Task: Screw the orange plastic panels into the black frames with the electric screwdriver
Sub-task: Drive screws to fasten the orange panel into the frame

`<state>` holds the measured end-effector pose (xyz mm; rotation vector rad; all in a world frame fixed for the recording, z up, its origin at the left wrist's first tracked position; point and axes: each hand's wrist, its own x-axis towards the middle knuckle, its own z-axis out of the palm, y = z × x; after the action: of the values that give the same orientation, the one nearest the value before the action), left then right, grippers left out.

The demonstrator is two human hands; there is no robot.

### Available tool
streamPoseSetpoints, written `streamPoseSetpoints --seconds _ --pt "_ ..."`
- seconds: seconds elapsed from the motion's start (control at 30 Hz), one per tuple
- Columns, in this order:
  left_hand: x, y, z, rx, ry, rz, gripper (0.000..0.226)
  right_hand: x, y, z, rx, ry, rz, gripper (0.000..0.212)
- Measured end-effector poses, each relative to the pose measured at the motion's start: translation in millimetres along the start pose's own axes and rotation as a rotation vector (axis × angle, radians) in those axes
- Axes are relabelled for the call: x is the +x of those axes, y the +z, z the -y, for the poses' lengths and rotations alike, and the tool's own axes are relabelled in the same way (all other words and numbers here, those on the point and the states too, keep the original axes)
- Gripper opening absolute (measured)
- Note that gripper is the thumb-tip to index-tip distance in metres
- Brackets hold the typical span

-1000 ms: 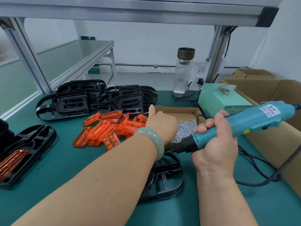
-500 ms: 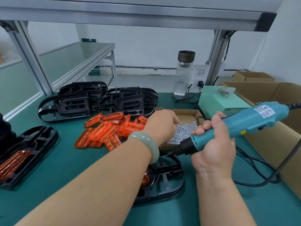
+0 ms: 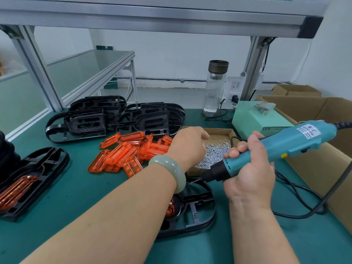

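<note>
Green bench mat (image 3: 76,187). Your left hand (image 3: 187,147) curls into the screw box (image 3: 219,130); whether it pinches one, I cannot tell. Your right hand (image 3: 249,174) grips the electric screwdriver (image 3: 297,143), tip poised over the near black frame (image 3: 198,212) and its orange panel (image 3: 170,208).

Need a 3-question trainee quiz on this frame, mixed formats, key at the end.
1. True or false: the right hand grips the electric screwdriver.
2. The left hand reaches over which item? A) box of screws B) glass bottle C) green power unit
3. Short answer: the black frame under the left forearm holds a panel of what colour?

Key: 1 true; 2 A; 3 orange.
</note>
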<state>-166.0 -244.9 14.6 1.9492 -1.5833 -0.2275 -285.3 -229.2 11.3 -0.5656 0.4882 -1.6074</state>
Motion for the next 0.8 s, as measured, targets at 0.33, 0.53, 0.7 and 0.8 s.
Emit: streamPoseSetpoints --seconds 0.33,0.53,0.7,0.8 --pt "1.0 -4.5 -3.7 -0.055 -0.004 0.002 0.024 0.0 0.2 -0.5 0.011 -0.008 -0.008 0.016" --pt "-3.7 -19.3 -8.0 -0.229 -0.049 -0.069 0.019 0.9 -0.2 -0.7 0.009 0.003 -0.021 0.013" --pt "-29.5 -35.3 3.2 -0.827 -0.330 -0.057 0.028 0.9 -1.4 0.4 0.023 0.027 -0.049 0.010" --pt "-56.1 -44.4 24.0 -1.065 -0.508 0.043 0.024 -0.7 -1.4 -0.2 0.061 0.074 -0.061 0.010"
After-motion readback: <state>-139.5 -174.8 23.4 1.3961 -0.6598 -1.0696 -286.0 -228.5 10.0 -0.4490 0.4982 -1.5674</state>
